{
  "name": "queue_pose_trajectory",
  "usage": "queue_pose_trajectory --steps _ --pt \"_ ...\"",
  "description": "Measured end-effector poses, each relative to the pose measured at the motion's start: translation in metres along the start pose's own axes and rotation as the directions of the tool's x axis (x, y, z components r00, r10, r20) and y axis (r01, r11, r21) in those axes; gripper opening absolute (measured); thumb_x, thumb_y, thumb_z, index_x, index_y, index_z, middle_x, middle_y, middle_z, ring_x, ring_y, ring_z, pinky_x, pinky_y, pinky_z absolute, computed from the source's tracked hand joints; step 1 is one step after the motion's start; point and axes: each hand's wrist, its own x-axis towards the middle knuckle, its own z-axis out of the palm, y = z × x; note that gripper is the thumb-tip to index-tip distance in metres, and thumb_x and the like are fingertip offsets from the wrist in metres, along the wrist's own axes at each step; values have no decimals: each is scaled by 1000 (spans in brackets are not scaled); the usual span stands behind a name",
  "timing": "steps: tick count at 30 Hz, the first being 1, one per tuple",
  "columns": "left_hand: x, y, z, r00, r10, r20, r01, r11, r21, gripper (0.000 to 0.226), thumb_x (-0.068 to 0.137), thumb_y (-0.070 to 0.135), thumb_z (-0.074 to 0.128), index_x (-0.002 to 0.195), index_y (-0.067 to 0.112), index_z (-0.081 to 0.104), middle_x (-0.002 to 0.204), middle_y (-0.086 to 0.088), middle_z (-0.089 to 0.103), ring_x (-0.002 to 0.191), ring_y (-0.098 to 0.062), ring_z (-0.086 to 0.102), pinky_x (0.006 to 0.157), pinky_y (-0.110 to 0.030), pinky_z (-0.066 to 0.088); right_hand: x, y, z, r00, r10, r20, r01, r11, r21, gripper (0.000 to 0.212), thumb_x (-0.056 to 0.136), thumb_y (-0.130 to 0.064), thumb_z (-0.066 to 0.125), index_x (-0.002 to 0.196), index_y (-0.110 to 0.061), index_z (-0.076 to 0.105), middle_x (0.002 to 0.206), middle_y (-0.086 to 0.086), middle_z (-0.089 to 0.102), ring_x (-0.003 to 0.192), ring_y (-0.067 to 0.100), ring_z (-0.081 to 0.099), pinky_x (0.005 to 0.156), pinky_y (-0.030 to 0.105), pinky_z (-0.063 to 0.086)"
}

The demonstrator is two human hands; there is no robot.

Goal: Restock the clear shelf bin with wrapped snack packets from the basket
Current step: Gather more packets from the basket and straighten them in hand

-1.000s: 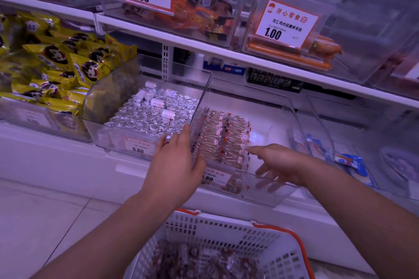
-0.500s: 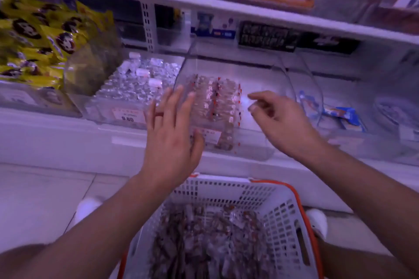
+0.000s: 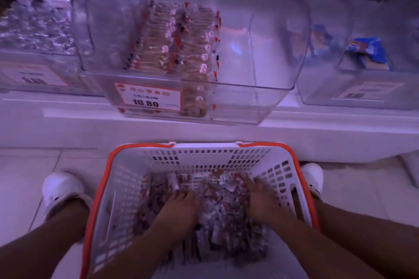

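A white basket with an orange rim (image 3: 97, 199) stands on the floor between my feet, holding a pile of wrapped snack packets (image 3: 217, 210). Both hands are down inside it. My left hand (image 3: 179, 208) lies on the pile's middle with its fingertips sunk among the packets; blur hides its grip. My right hand (image 3: 263, 201) rests on the pile's right side, fingers spread. Above, on the low shelf, the clear bin (image 3: 238, 102) holds two neat rows of packets (image 3: 172, 41) on its left side; its right side is bare.
A 10.80 price label (image 3: 147, 97) is on the bin's front. A bin of silver-wrapped sweets (image 3: 34, 25) stands to the left, a bin with blue packets (image 3: 365, 52) to the right. My white shoes (image 3: 61, 190) flank the basket on the tiled floor.
Both hands have left the clear bin and dropped into the basket onto the packets. The view has tilted down toward the floor.
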Motion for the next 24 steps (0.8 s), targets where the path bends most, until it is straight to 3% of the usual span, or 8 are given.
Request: queue_pose_trajectory --steps 2,4,7,12,14,17,21,24 --pt "27 7 11 999 38 4 -38 999 -10 54 81 31 60 133 19 54 131 -10 58 113 -33 60 101 -44 45 18 1 13 998 -60 20 60 998 1 77 97 -42 41 157 -28 -6 166 3 -6 153 30 -5 123 52 11" --pt "51 14 21 995 93 -43 -91 995 27 49 74 28 66 123 24 64 120 -5 66 101 -27 66 91 -39 53 34 8 14 994 -107 18 107 994 -10 81 96 -29 50 157 -28 -3 166 1 -5 153 28 -3 123 50 13" --pt "87 13 34 990 130 -63 -126 990 65 44 85 24 45 126 21 60 129 -8 61 117 -30 59 99 -42 49 54 16 9 987 -154 43 155 988 -21 86 94 -19 54 158 -22 -3 166 1 1 152 30 6 123 45 15" --pt "126 6 54 992 83 100 -89 994 62 61 95 23 31 154 14 20 155 -16 29 136 -39 36 111 -49 31 61 19 13 986 -100 132 111 991 -76 82 86 -28 61 154 -13 18 153 15 26 145 39 20 119 47 26" --pt "132 9 58 994 52 99 -58 997 56 62 93 27 21 153 12 23 151 -17 34 132 -38 39 108 -48 34 60 18 14 986 -102 133 112 991 -71 73 86 -34 60 149 -14 29 148 14 33 141 39 25 116 47 30" --pt "136 16 62 992 -12 122 7 999 38 54 94 23 42 146 10 35 143 -17 43 129 -38 42 108 -47 34 52 17 16 983 -150 105 155 987 -45 62 86 -36 57 143 -20 39 145 8 41 138 36 31 114 43 31" --pt "125 22 62 987 -53 152 54 999 0 56 89 19 52 142 9 39 141 -17 43 129 -39 39 106 -48 36 33 12 23 979 -123 161 118 992 44 85 86 -40 59 156 -23 13 159 6 18 146 34 19 118 46 25" --pt "108 29 66 990 -5 138 8 1000 -15 66 88 24 53 146 8 29 144 -19 37 131 -37 37 107 -48 33 23 1 25 990 -79 114 81 997 -10 79 91 -24 53 157 -24 10 158 8 23 141 34 30 111 44 36"
